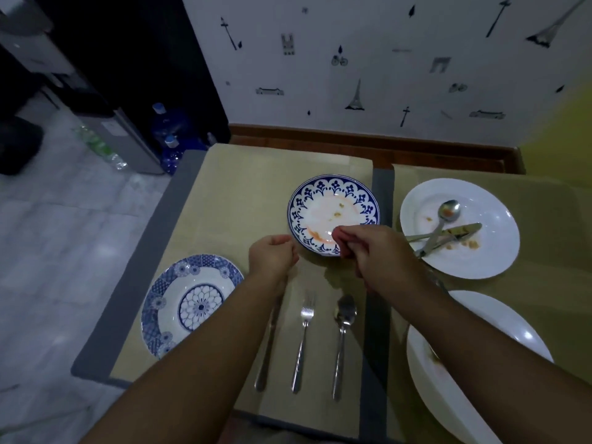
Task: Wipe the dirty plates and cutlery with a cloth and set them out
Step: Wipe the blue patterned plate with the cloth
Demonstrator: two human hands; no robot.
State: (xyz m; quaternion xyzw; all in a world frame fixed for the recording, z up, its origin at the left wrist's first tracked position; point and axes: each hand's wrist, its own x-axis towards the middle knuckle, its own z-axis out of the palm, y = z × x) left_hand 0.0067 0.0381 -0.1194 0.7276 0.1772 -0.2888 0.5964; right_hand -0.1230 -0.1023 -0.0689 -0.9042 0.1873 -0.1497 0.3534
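Landmark: the blue-rimmed floral plate (320,209). Round, shallow, glazed ceramic, its white well smeared orange with a few crumbs. It sits on a matte beige placemat (230,203) edged in grey. Not yet wiped, by the look of it.

Right hand (368,251) lies over its near rim, fingers curled, thumb under. It appears to pinch the rim, probably to lift or tilt the plate for cleaning. Left hand (272,254) is just beside the near-left rim, fingers curled in; cannot tell whether it touches or holds anything. No cloth visible.

Near side of the plate: steel knife (266,357), fork (304,331) and spoon (343,318), parallel, handles toward the person, bright and clean-looking. Likely set out already. Near-left: a blue-and-white patterned ceramic plate (195,307), glossy and spotless, likewise.

Right of the landmark: a wide white ceramic plate (499,251) carrying a soiled spoon (449,210) and soiled knife (464,230), crossed, with crumbs. Looks parked as waiting work. Near-right: a second white plate (512,334), smeared, partly under the right forearm.

Glaze is slick; a rim pinch could slip.
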